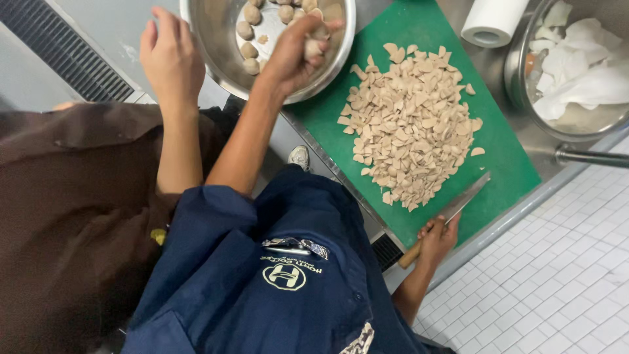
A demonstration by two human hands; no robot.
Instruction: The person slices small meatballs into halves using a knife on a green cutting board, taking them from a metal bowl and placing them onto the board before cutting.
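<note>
Steel counter (488, 65) beside a white tiled floor (557, 275), seen from above.

Left hand (295, 56): fingers curled round a few pale, round meatballs (313, 47), held just over the near rim of a steel bowl (209, 33). More whole meatballs of the same beige colour, smooth and roughly egg-shaped, loose on the bowl's bottom.

Right hand (438, 239): closed tightly round the wooden handle of a knife (468, 195) at the near edge of a green cutting board (504, 157). Handle end sticking out below the fist, off the board. Blade long, narrow and grey, lying low over the board. Long axis diagonal, tip pointing away from the body and to the right, just beside the edge of a heap of slices (413, 124). Slices thin, beige, mostly half-moons, piled over the middle of the board.

Beyond the board: a white paper roll (493, 19) lying on the counter, and a second steel bowl (517, 85) holding crumpled white wrappers (576, 65).

At far left: another person's hand (171, 59), fingers loosely bent, beside the first bowl's outer wall; contact with it not clear.
</note>
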